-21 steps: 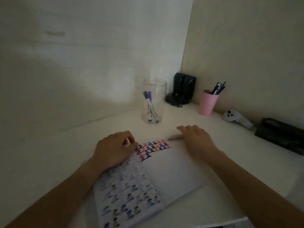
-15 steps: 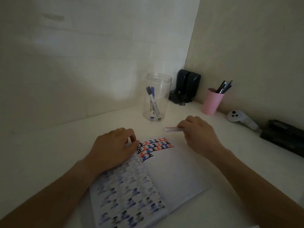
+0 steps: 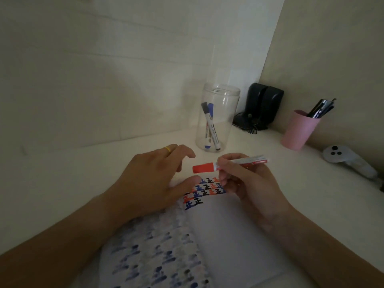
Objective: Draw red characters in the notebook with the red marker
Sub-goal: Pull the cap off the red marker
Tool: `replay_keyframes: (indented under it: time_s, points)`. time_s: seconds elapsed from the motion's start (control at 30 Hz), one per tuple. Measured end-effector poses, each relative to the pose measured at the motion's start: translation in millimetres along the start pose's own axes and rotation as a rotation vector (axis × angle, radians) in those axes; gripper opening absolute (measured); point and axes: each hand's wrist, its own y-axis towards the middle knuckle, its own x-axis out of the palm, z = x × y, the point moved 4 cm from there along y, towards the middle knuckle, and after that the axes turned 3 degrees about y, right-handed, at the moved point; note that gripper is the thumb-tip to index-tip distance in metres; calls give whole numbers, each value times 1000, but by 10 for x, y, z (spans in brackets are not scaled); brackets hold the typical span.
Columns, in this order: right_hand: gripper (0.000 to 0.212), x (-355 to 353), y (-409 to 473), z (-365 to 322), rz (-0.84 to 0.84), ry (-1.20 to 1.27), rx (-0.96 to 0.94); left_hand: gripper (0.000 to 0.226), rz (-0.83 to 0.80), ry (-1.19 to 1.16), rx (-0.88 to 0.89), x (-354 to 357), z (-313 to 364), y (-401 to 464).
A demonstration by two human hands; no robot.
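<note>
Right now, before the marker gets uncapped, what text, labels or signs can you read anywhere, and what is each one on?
"正", repeated in red, blue and black rows: top of the notebook's right page.
Left page: blurred ink marks, unreadable.
Red marker in the right hand: barrel print too blurred to read.
Two markers in the clear jar: labels too small to read.
No other text visible.

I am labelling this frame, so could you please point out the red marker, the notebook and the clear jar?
red marker (image 3: 203,168), head view, on its red cap.
notebook (image 3: 230,231), head view, on the blank right page.
clear jar (image 3: 224,113), head view, on its transparent wall.
</note>
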Motion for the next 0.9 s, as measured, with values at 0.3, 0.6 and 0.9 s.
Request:
replay_keyframes:
  time_s: [0.3,0.6,0.9]
  points:
    - [41,84,-63,26,-47,60,-30,29,13,-133,170,-118,243,6]
    - [22,183,-95,-90,-176,115,-185,41,-211,-535,36,-82,336,-20]
    - [31,176,-90,-71,12,40,-212,13,-97,-19,272,-39,357,52]
